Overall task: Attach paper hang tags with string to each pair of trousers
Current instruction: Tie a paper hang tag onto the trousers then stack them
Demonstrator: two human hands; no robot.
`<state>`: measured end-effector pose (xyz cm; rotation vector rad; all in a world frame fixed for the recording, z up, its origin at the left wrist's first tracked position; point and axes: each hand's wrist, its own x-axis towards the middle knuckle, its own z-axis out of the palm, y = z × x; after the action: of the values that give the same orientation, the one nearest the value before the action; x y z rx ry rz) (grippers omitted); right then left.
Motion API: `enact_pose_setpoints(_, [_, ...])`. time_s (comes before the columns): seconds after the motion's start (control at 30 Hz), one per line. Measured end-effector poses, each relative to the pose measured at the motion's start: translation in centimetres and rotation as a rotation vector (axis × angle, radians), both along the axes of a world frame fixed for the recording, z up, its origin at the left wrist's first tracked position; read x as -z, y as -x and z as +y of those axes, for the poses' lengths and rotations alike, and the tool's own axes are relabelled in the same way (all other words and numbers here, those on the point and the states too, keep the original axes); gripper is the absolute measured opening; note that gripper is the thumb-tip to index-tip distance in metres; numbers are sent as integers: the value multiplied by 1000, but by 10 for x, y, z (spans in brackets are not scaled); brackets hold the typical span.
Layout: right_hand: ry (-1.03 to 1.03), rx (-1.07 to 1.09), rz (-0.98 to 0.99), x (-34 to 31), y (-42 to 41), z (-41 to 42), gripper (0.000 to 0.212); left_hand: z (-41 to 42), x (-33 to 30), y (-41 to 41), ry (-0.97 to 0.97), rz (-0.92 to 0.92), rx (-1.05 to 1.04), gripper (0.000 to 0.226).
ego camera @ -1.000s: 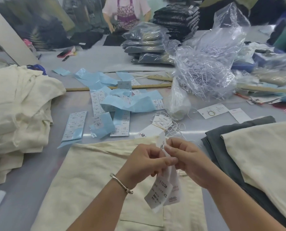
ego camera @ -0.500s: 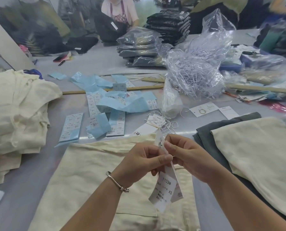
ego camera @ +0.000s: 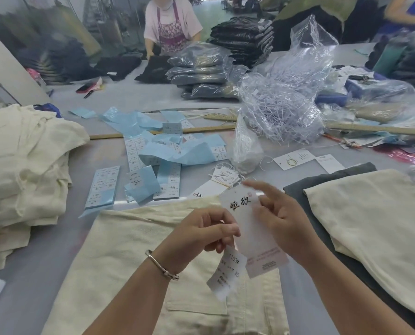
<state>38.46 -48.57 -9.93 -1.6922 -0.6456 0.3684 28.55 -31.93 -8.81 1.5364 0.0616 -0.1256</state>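
Observation:
A cream pair of trousers (ego camera: 134,257) lies flat on the grey table in front of me. Above it my left hand (ego camera: 201,235) pinches a small white size tag (ego camera: 228,272) printed "1103". My right hand (ego camera: 281,223) holds a larger translucent white hang tag (ego camera: 254,228) with black characters, its forefinger stretched out over the tag's top edge. The two tags overlap between my hands. A bundle of loose hang tags with string (ego camera: 225,177) lies on the table just beyond.
A cream garment pile (ego camera: 20,170) sits at left; cream and grey trousers (ego camera: 371,228) are stacked at right. Blue sticker sheets (ego camera: 151,160), a clear bag of strings (ego camera: 283,102), a wooden ruler (ego camera: 167,132) and bagged clothes (ego camera: 201,76) lie beyond. A person works across the table.
The large hang tag has come up flat between my hands and now faces me. My right forefinger has straightened over its top. Both hands stay above the cream trousers.

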Motion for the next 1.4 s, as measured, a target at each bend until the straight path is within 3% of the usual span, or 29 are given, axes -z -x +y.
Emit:
enact_pose_setpoints(0.07, [-4, 46, 47, 4, 1, -1, 44, 3, 0, 0, 49, -26, -31, 11])
enact_pose_setpoints(0.13, [-36, 3, 216, 6, 1, -2, 48, 6, -2, -1, 73, -61, -81, 8])
enact_pose_setpoints(0.2, [-57, -56, 378, 8, -1, -5, 65, 10, -4, -3, 54, -90, -143, 8])
enact_pose_setpoints(0.33, [-12, -170, 448, 2, 1, -8, 90, 16, -8, -6, -86, -106, -216, 28])
enact_pose_setpoints(0.57, [58, -254, 417, -8, 7, -5, 92, 11, -8, -10, -392, -96, -253, 49])
enact_pose_setpoints(1.27, [-86, -272, 348, -19, 13, -6, 93, -5, 5, 0, -694, -333, -311, 65])
enact_pose_setpoints(1.4, [-80, -210, 371, -17, 17, -3, 92, -9, 12, 4, -767, -284, -400, 85])
